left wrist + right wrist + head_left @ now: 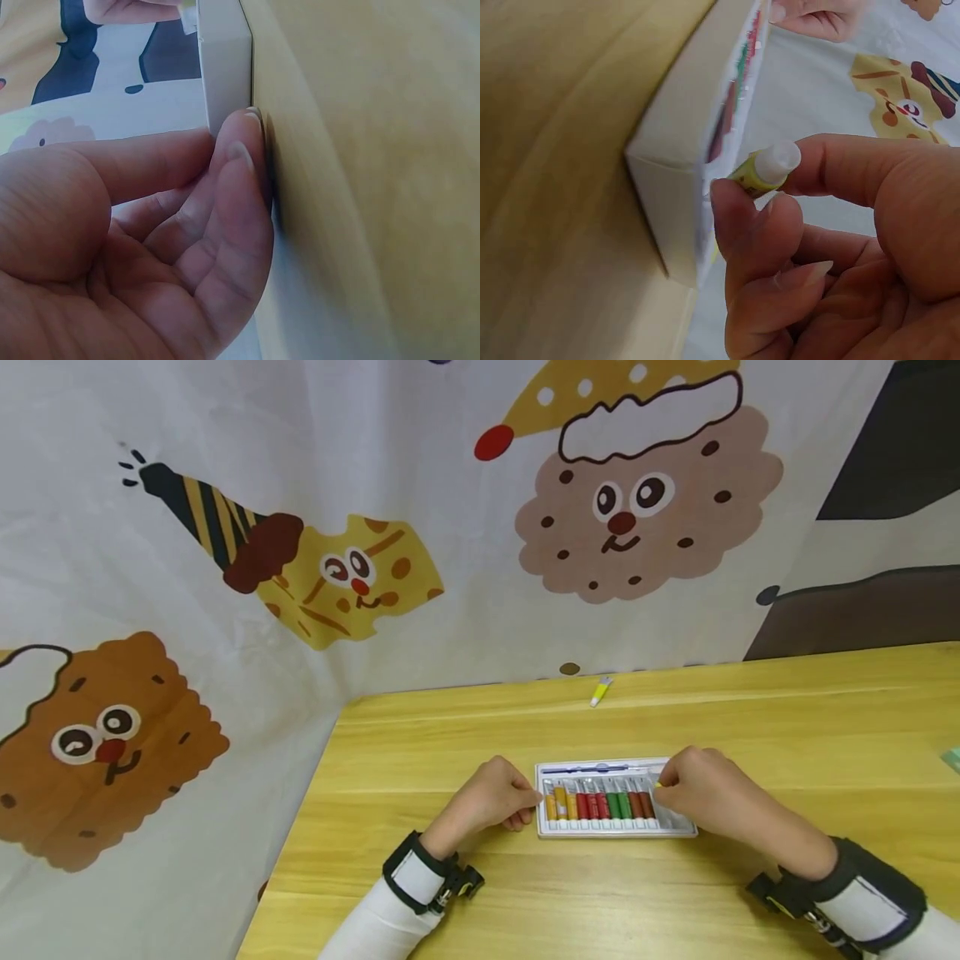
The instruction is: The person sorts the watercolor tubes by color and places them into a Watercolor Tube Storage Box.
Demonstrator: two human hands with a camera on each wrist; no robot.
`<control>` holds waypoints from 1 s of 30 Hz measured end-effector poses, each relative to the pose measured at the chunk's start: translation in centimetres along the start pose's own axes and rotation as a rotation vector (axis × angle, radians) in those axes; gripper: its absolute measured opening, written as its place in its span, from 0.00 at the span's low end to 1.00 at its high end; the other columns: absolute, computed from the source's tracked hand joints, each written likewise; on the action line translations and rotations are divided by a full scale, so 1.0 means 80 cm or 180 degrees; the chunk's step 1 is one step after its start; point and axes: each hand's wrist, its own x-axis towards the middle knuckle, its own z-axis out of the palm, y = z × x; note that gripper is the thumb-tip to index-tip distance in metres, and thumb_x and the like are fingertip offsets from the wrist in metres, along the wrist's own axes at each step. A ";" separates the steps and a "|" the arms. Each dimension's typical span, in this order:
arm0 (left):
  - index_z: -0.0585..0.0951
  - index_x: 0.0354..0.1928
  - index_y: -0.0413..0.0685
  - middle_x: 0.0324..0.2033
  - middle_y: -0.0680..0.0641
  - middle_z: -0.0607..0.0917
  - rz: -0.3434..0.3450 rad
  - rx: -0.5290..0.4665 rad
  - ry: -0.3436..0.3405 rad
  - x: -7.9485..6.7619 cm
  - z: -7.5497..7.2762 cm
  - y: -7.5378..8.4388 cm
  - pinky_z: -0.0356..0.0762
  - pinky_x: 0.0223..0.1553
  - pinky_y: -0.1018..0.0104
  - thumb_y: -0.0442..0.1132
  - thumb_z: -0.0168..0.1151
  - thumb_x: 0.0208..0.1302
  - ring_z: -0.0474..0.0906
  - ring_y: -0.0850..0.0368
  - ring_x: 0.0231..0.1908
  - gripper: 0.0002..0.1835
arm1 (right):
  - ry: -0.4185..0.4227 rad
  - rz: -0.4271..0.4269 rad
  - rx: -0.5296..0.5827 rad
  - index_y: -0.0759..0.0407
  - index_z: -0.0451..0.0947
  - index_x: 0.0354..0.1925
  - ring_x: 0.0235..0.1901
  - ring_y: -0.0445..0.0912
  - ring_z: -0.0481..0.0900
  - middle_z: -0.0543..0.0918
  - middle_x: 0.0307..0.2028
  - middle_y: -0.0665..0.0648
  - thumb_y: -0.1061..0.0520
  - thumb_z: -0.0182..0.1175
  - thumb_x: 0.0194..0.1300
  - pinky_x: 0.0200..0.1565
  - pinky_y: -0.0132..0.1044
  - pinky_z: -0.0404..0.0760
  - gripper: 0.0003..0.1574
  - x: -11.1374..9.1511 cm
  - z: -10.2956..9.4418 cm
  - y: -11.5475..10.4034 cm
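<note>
A white paint box (618, 835) lies on the table with a row of paint tubes (603, 807) in it, running from yellow and orange through red and green to brown. Along its far side sits a thin paintbrush (577, 770). My left hand (491, 797) grips the box's left end with thumb and curled fingertips. At the right end, my right hand (708, 789) pinches a yellow paint tube (768, 169) between thumb and fingers. Its white cap points toward the right wrist camera, and the fingers cover much of its body. The box's right-end slots are partly hidden by this hand.
Another small yellow tube (601, 692) lies beyond the box, near the table's back edge. Behind the wooden table (525, 893) hangs a cloth (465, 635) printed with cartoon biscuits and cheese. A green item (952, 759) shows at the far right edge.
</note>
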 end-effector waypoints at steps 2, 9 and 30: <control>0.88 0.25 0.38 0.19 0.43 0.86 0.0011 -0.0017 0.0002 0.000 0.000 0.000 0.83 0.22 0.63 0.32 0.69 0.71 0.81 0.56 0.17 0.13 | 0.0035 -0.0032 -0.0036 0.47 0.57 0.14 0.18 0.40 0.48 0.49 0.15 0.43 0.64 0.64 0.64 0.24 0.33 0.51 0.32 0.000 0.003 0.000; 0.88 0.25 0.40 0.19 0.43 0.85 -0.0028 -0.0018 0.0005 0.002 0.000 0.000 0.83 0.22 0.64 0.32 0.69 0.71 0.80 0.57 0.17 0.13 | 0.0063 0.0049 -0.0107 0.54 0.77 0.18 0.15 0.40 0.58 0.62 0.14 0.44 0.60 0.69 0.67 0.21 0.33 0.58 0.20 0.002 0.009 -0.001; 0.88 0.25 0.38 0.19 0.42 0.85 0.0007 -0.0053 -0.0027 -0.001 -0.001 0.000 0.82 0.21 0.65 0.32 0.69 0.70 0.80 0.57 0.17 0.13 | -0.0273 -0.0031 -0.0168 0.53 0.79 0.24 0.18 0.43 0.68 0.73 0.19 0.48 0.58 0.70 0.68 0.23 0.35 0.65 0.15 -0.003 -0.008 0.007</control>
